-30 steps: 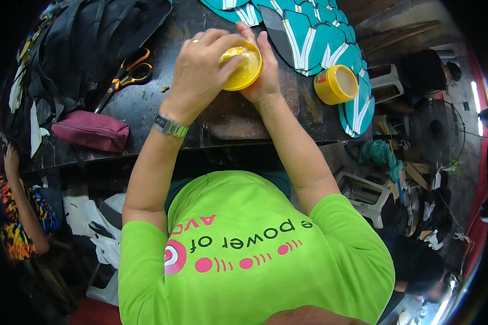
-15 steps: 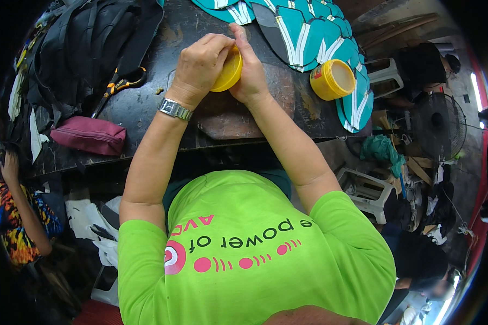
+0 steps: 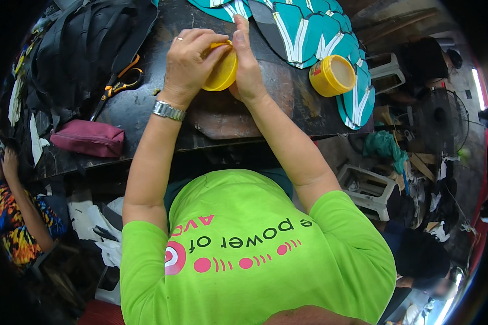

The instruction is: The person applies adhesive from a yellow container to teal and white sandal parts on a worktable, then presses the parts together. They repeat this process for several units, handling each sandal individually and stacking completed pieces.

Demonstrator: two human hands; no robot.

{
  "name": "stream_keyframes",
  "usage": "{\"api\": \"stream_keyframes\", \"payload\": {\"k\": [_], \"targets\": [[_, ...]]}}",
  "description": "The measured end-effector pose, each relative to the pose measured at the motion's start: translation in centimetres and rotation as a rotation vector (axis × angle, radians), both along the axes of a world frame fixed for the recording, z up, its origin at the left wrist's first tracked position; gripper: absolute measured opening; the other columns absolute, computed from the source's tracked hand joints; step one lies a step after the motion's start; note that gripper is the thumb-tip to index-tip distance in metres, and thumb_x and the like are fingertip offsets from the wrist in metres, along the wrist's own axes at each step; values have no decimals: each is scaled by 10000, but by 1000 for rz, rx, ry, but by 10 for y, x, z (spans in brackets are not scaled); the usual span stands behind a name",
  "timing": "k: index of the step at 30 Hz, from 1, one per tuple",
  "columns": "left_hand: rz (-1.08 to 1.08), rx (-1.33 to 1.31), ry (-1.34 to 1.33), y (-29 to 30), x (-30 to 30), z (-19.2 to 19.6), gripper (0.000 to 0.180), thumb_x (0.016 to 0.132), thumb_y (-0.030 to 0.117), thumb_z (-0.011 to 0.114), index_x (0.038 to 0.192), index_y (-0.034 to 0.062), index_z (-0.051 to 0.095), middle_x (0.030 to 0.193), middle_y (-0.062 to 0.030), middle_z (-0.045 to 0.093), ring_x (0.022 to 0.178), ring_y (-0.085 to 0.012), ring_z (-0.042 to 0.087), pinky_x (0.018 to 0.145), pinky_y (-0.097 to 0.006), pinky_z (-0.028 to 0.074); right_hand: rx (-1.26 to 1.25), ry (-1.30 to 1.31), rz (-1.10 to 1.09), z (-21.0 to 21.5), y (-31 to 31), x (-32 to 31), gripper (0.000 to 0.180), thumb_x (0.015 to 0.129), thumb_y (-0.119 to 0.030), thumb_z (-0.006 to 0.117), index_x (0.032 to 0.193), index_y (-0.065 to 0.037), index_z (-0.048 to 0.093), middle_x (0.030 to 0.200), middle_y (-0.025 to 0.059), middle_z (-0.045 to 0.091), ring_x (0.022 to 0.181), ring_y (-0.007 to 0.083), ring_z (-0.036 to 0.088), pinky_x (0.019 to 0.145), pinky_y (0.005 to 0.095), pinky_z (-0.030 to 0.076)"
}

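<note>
Over the dark table, my left hand (image 3: pixel 188 64) grips a round yellow lid (image 3: pixel 222 75), its thumb reaching inside the rim. My right hand (image 3: pixel 248 69) is pressed along the lid's right side, with its thumb and a finger pointing up; its other fingers are hidden. A yellow jar (image 3: pixel 332 76) without a lid, filled with a pale substance, leans to the right on teal flip-flop-shaped pieces (image 3: pixel 321 33) with white straps. Beneath my hands lies a worn brown board (image 3: pixel 228 119).
Orange-and-black scissors (image 3: pixel 116 85) lie left of my hands, beside a heap of black material (image 3: pixel 78 49). A maroon zip pouch (image 3: pixel 88 138) sits near the table's front edge. Another person's arm (image 3: pixel 24 203) shows at far left. Stools (image 3: pixel 368 189) and a fan (image 3: pixel 439 119) stand right.
My left hand has shifted slightly left and opened its grip somewhat, with the thumb now inside the lid. The lid has moved a little left and up. My right fingers point straighter up.
</note>
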State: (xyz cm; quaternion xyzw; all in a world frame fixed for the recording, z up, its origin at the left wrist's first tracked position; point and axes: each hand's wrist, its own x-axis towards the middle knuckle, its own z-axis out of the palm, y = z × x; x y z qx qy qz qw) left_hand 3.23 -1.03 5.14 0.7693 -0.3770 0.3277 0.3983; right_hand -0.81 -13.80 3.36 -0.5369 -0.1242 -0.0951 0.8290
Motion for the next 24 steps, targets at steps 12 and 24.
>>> {"api": "stream_keyframes", "payload": {"k": [12, 24], "targets": [[-294, -16, 415, 23, 18, -3, 194, 835, 86, 777, 1001, 40, 686, 928, -39, 664, 780, -146, 604, 688, -263, 478, -102, 1, 38, -9, 2, 4, 768, 1057, -493, 415, 1584, -32, 102, 1545, 161, 281, 1423, 232, 313, 1167, 322, 252], [52, 158, -88, 4, -8, 4, 143, 835, 116, 727, 965, 75, 682, 975, -61, 693, 786, -262, 698, 662, -328, 552, -166, -45, -89, -16, 4, 9, 687, 1081, -412, 370, 1570, -4, 115, 1599, 198, 209, 1492, 270, 195, 1208, 338, 157]]}}
